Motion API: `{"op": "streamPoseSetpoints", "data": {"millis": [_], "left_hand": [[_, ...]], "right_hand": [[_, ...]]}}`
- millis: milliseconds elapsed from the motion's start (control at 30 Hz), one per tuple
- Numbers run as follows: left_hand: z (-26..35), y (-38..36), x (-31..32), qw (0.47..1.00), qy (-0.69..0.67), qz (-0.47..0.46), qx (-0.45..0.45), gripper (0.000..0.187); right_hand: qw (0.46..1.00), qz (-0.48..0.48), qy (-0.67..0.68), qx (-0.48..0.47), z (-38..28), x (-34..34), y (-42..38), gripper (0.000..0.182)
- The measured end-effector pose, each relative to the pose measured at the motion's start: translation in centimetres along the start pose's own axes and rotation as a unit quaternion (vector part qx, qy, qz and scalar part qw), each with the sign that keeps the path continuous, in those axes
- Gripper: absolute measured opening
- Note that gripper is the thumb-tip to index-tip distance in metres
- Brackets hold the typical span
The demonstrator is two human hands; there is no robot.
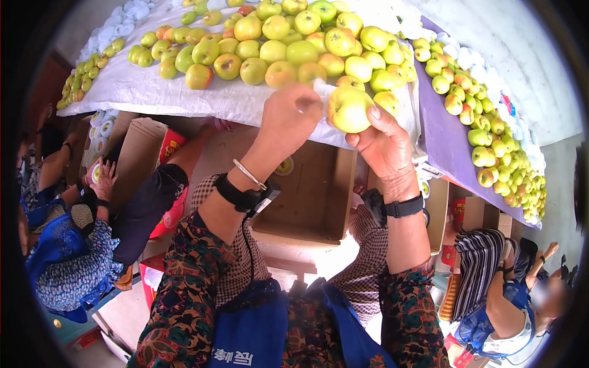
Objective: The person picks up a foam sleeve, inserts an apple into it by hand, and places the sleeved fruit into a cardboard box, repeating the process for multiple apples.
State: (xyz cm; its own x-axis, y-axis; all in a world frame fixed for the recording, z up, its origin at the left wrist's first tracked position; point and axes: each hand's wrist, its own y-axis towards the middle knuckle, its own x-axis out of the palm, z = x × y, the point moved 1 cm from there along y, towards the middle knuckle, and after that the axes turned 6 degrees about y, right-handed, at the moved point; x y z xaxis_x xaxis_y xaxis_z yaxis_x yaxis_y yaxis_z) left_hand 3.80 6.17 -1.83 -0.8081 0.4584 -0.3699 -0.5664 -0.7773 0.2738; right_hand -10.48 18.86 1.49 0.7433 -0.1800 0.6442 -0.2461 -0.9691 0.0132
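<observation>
My right hand [389, 144] holds a yellow-green apple [348, 110] up in front of the table, with the thumb along its side. Left of that apple is my left hand [291, 116], its fingers pinched together. A whitish scrap [321, 89] shows between the pinched fingers and the apple; I cannot make out what it is or whether the fingers grip it. Just beyond both hands, a heap of green, yellow and reddish apples [273, 52] lies on a white cloth [236, 98]. Below my hands stands an open cardboard box [300, 211], with a wrapped apple [284, 165] at its far left.
A purple-covered table [442, 126] with more apples [500, 153] runs along the right. People sit close on both sides; at left, a co-worker's hand [104, 178] holds a wrapped fruit. Another cardboard box [138, 147] stands beside that person. White netting [126, 18] lies at the back.
</observation>
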Motion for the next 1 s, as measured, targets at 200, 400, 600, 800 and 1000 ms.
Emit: {"op": "streamPoseSetpoints", "data": {"millis": [200,400,600,800,1000], "left_hand": [[0.8,0.3,-1.9,0.974,-0.173,-0.025,-0.148,0.013],[0.5,0.4,-1.3,0.944,-0.289,0.024,-0.159,0.012],[-0.8,0.8,0.0,0.953,-0.271,0.043,-0.130,0.019],[-1.1,0.9,1.0,0.992,-0.088,0.012,-0.084,0.024],[-1.4,1.0,1.5,0.999,0.003,-0.011,-0.038,0.019]], "right_hand": [[0.999,0.033,0.022,0.009,-0.1,-0.6,0.2,0.054],[0.997,0.068,0.002,0.033,-0.1,-0.6,0.3,0.053],[0.995,0.072,0.057,0.039,-0.2,-1.0,0.4,0.053],[0.991,0.064,0.117,0.022,-0.2,-1.0,0.2,0.054],[0.991,0.044,0.126,0.001,-0.2,-1.1,0.2,0.056]]}}
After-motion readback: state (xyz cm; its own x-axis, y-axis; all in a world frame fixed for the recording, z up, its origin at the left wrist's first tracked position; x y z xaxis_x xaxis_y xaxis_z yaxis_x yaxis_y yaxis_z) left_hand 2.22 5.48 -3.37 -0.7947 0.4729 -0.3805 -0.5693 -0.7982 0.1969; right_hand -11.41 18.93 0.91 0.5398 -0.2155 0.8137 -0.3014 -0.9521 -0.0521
